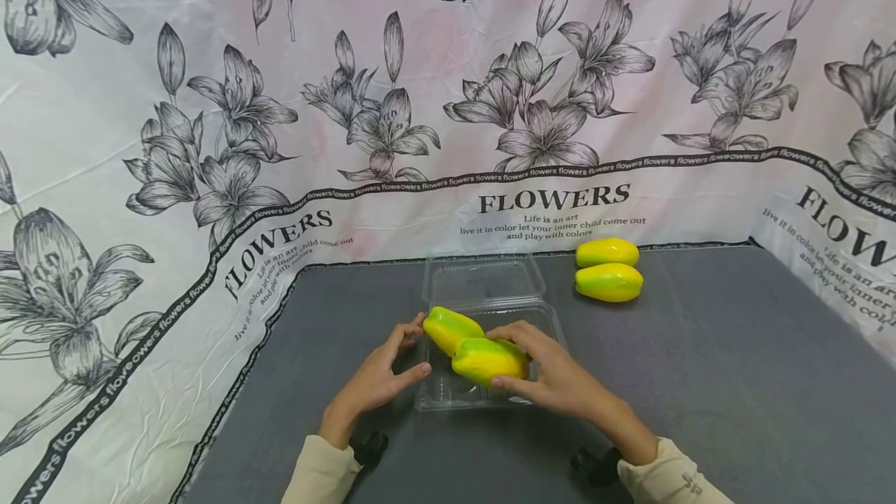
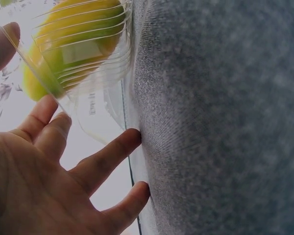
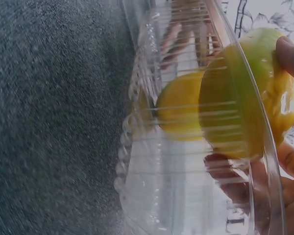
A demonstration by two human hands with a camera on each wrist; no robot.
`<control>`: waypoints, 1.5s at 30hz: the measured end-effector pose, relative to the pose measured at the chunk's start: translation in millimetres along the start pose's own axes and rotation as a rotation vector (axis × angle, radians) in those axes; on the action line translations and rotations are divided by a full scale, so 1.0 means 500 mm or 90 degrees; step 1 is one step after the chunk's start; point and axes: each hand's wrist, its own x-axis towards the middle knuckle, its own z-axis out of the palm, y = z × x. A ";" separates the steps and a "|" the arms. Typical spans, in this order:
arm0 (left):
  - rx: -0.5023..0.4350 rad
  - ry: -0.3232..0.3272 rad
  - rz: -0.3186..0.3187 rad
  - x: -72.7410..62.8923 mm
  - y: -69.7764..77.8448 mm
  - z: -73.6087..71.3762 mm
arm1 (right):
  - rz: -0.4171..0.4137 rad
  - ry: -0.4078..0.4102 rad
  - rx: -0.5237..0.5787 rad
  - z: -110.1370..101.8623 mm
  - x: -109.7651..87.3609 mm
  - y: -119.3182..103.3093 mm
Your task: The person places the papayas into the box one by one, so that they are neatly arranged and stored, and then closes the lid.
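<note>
A clear plastic clamshell box (image 1: 437,393) lies with its lid (image 1: 483,280) folded back. One yellow-green papaya (image 1: 448,325) sits inside at the left; the left wrist view shows a papaya (image 2: 83,41) through the ridged wall. My right hand (image 1: 553,376) grips a second papaya (image 1: 490,362) between thumb and fingers, over the box and overlapping the first one. In the right wrist view this held papaya (image 3: 255,93) is partly behind the clear rim. My left hand (image 1: 381,372) is at the box's left side, fingers spread, some fingertips at its rim, holding no fruit.
Two more papayas (image 1: 607,253) (image 1: 609,283) lie side by side on the grey tabletop (image 1: 700,364), right of the lid. A white cloth printed with flowers (image 1: 392,131) hangs behind the table and along its sides. Dark straps (image 1: 369,448) sit at both wrists.
</note>
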 end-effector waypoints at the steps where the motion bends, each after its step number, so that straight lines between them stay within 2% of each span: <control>1: 0.000 0.000 0.000 0.001 0.001 0.000 | -0.001 -0.002 0.002 0.001 0.001 -0.001; 17: -0.001 -0.007 0.001 -0.001 0.000 0.002 | 0.021 -0.015 0.001 0.017 0.007 -0.010; 31: -0.002 -0.002 0.000 -0.005 -0.004 0.005 | 0.027 -0.025 0.016 0.023 0.028 -0.021; 45: -0.003 -0.005 0.011 -0.005 -0.006 -0.002 | 0.013 -0.029 -0.018 0.048 0.029 -0.014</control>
